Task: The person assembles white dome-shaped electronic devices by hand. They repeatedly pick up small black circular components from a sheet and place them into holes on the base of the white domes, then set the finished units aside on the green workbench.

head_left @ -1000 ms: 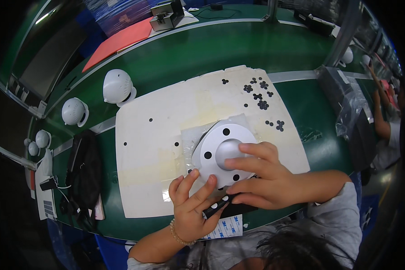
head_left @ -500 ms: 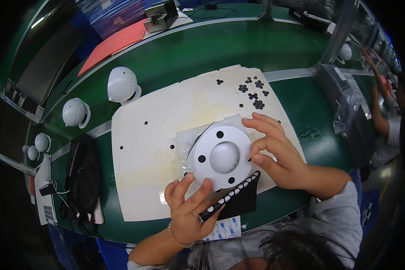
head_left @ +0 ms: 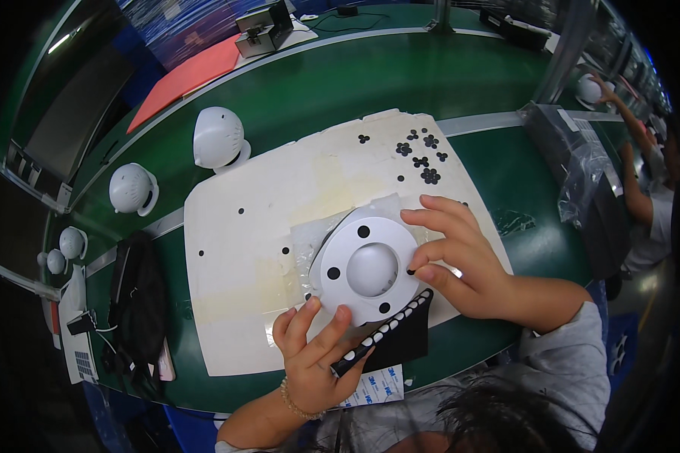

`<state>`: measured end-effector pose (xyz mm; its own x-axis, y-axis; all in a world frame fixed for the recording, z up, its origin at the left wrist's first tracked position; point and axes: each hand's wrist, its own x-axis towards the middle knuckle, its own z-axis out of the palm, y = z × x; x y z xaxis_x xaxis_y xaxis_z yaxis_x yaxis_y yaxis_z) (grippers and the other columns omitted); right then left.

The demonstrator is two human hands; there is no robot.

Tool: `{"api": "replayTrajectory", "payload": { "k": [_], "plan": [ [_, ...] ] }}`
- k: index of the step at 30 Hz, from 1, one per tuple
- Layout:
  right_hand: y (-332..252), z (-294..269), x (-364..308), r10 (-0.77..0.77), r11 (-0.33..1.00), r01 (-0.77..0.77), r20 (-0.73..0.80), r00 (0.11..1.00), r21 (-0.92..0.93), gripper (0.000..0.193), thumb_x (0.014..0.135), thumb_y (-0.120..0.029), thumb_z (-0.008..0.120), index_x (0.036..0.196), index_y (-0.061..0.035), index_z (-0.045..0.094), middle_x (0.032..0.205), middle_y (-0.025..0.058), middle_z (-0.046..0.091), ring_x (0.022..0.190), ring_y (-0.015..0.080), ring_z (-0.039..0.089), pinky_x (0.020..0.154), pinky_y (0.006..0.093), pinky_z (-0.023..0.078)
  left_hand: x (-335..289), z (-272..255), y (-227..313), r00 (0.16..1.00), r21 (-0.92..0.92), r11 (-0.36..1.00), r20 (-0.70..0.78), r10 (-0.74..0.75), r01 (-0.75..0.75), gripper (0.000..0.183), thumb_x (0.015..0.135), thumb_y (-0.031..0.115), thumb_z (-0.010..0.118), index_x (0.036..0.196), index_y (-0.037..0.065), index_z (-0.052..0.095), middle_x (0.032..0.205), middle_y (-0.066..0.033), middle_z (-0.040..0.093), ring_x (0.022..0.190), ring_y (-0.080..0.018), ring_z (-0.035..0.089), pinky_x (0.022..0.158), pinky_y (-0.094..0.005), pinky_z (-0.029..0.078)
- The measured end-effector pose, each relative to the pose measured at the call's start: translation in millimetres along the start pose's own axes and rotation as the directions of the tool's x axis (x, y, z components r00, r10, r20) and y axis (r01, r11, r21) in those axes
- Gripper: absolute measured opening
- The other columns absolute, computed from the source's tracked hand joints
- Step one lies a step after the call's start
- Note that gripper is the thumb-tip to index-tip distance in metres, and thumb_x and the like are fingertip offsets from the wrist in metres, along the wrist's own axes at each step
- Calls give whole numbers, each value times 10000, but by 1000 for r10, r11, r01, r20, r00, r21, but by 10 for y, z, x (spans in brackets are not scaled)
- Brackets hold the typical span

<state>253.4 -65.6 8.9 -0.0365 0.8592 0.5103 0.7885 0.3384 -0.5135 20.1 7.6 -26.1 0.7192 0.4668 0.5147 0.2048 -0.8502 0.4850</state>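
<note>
A white round base (head_left: 331,291) with a wide central hole lies face up on a clear plastic sheet (head_left: 301,240). Black round pads (head_left: 333,273) dot its ring. My left hand (head_left: 310,362) rests two fingertips on the ring's near left edge. That same hand grips a black strip (head_left: 381,333) lined with pale round spots, which slants along the base's near side. My right hand (head_left: 468,272) pinches a small black pad (head_left: 410,272) between thumb and forefinger at the ring's right edge; its other fingers are raised.
Beneath lies a cream board (head_left: 234,302) with loose black pads (head_left: 431,176) clustered at its far right. White rounded devices (head_left: 219,137) line the left side. A black bag (head_left: 137,302) sits left, a dark box (head_left: 574,166) right. Another person's arm (head_left: 635,192) shows far right.
My right hand has brought the black pad over the ring's right edge. The white devices at the left have shifted rightward. My left hand stays on the base.
</note>
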Motion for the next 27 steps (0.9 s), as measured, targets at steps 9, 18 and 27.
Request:
{"api": "replayTrajectory", "payload": {
  "k": [9, 18, 27],
  "plan": [
    [48, 46, -16, 356, 762, -370, 133, 925, 532, 216, 801, -171, 612, 986, -65, 573, 992, 50, 568, 908, 153, 517, 782, 293, 381, 15, 5, 5, 1000, -12, 1000, -18, -19, 18, 128, 626, 158, 696, 727, 82, 678, 1206, -26, 522, 1198, -264, 342, 921, -418, 218],
    [943, -217, 552, 561, 251, -403, 207, 802, 880, 265, 828, -223, 558, 976, -4, 575, 836, 47, 608, 816, 126, 576, 713, 280, 475, 86, -102, -74, 1000, -268, 963, 3, -9, 9, 128, 644, 103, 668, 736, 20, 639, 1126, -93, 561, 1094, -272, 449, 864, -389, 330],
    [2381, -141, 791, 383, 504, -380, -193, 903, -775, 216, 727, -100, 531, 926, -80, 615, 889, 130, 608, 894, 273, 574, 710, 360, 474, 40, -36, -164, 997, -538, 840, 74, -38, 72, 263, 733, 48, 609, 982, 3, 536, 1022, -123, 566, 920, -277, 524, 821, -345, 396]
  ]
}}
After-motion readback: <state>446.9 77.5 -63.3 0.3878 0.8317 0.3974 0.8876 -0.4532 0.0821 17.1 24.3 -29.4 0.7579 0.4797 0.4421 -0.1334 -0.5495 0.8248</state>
